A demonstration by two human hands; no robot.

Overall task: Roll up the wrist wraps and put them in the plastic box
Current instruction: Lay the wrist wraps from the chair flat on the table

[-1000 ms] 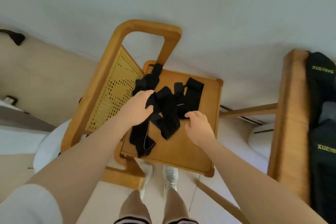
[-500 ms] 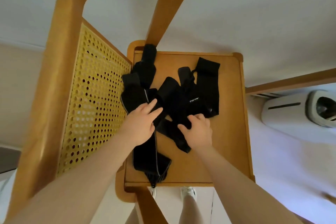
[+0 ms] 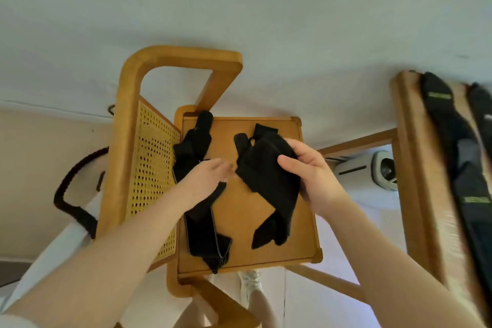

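Two black wrist wraps lie apart on a small wooden table top. My right hand grips the right wrap in a bunch, lifted a little, with its tail hanging down toward the table's front. My left hand has its fingers stretched out flat over the left wrap, which runs from the back corner to the front edge. No plastic box is in view.
A wooden frame with a yellow perforated panel stands on the table's left. A wooden rack with black straps is at the right. A white appliance sits on the floor behind, and my feet show below the table.
The tangled wraps have been pulled apart. My right hand took hold of one wrap and drew it to the right, while the left hand stayed over the other. The camera pulled back.
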